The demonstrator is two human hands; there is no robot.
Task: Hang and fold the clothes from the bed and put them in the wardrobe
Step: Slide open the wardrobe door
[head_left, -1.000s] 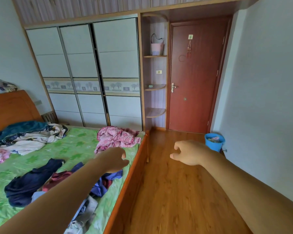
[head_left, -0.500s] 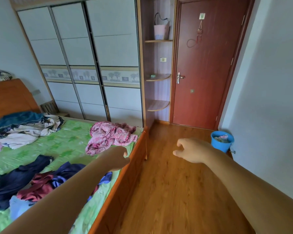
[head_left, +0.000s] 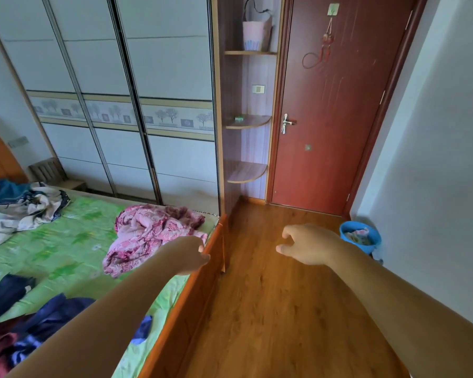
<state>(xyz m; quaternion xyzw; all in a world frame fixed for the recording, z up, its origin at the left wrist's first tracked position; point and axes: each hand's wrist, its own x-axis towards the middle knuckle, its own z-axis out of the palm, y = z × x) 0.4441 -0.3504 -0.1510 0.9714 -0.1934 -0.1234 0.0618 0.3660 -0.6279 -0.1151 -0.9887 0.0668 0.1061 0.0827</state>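
Beside the bed (head_left: 202, 285), a person stands on a wood floor (head_left: 271, 309) with both bare arms stretched forward. Their left hand (head_left: 190, 255) hangs over the bed's orange wooden side rail, fingers loosely curled, holding nothing. Their right hand (head_left: 307, 245) hovers over the floor, thumb and fingers half open in a claw shape, also empty.

Clothes lie scattered on the green sheet. A crumpled pink garment (head_left: 148, 236) sits near the foot corner of the bed, just beyond the left hand but not touched by it. A dark blue and maroon pile (head_left: 38, 331) lies nearer, partly hidden under the left forearm. A navy piece (head_left: 3, 293) lies at the left edge, and a tangle of cream and teal fabric (head_left: 19, 205) rests farther up toward the headboard.

Straight ahead stands the wardrobe (head_left: 161, 77) — pale sliding doors, all closed, with a band of tree pictures across the middle. To its right are open corner shelves (head_left: 247, 170); a pink bag (head_left: 256, 34) sits on the top one. Next comes a closed red-brown door (head_left: 333, 118). A blue bucket (head_left: 362, 238) stands by the right wall, near the right hand — something crumpled lies inside.
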